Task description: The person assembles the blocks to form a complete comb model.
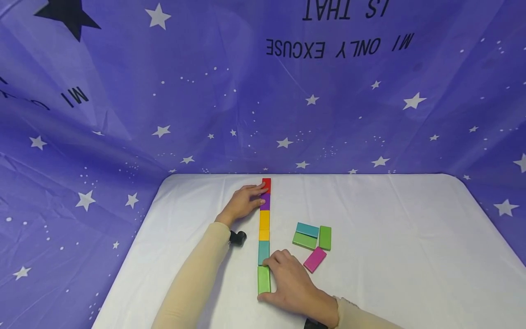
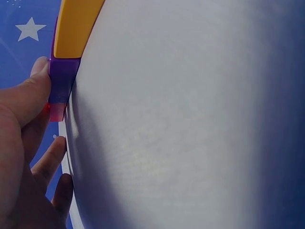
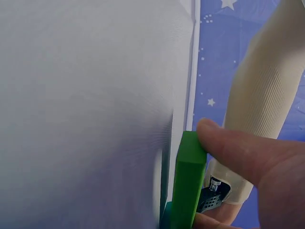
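A straight row of coloured blocks runs away from me on the white table. From far to near come a red block [image 1: 268,182], a purple block [image 1: 266,205], two yellow blocks [image 1: 265,220], a teal block [image 1: 264,252] and a light green block [image 1: 264,279]. At the far end, my left hand [image 1: 241,203] touches the row from the left, its thumb on the purple block and a fingertip on the red one; its other fingers are extended. My right hand [image 1: 292,282] pinches the green block lengthwise, thumb at the near end, fingers at the far end beside the teal block.
Right of the row lie a loose teal block [image 1: 307,229], two green blocks [image 1: 325,238] and a magenta block [image 1: 315,260]. The white table [image 1: 390,256] ends at a purple star-printed cloth [image 1: 349,114] behind and at the sides.
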### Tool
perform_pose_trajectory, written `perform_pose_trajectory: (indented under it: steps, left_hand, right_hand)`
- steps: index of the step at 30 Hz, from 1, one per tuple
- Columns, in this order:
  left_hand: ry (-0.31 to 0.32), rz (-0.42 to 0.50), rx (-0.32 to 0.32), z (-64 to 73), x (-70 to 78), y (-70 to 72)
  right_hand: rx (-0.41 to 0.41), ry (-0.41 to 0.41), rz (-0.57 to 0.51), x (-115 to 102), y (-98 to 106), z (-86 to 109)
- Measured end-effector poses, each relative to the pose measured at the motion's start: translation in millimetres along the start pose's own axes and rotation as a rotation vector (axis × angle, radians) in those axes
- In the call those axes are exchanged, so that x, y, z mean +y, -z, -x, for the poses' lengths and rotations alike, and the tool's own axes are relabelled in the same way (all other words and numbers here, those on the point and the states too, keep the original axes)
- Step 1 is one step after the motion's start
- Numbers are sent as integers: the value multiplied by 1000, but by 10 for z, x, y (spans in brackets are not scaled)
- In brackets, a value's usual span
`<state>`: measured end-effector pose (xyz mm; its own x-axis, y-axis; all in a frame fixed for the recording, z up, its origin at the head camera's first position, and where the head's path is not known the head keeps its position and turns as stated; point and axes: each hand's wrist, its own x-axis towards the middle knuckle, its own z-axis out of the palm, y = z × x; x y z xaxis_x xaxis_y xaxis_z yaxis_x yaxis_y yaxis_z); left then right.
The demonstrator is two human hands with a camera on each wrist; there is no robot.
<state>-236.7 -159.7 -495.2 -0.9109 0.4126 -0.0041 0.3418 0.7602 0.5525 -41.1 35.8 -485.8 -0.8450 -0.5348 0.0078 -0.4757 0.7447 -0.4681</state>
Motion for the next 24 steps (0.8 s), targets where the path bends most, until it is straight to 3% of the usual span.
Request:
perform_pose_trajectory:
  steps: [8,24]
  left_hand:
    - [13,1,-4,-8,-11,-9]
    - [12,10,-2,-4,-7,-6]
  right_hand:
    - [6,5,38,-4,-26,-2]
    - [-18,-29,-83,58,0,58]
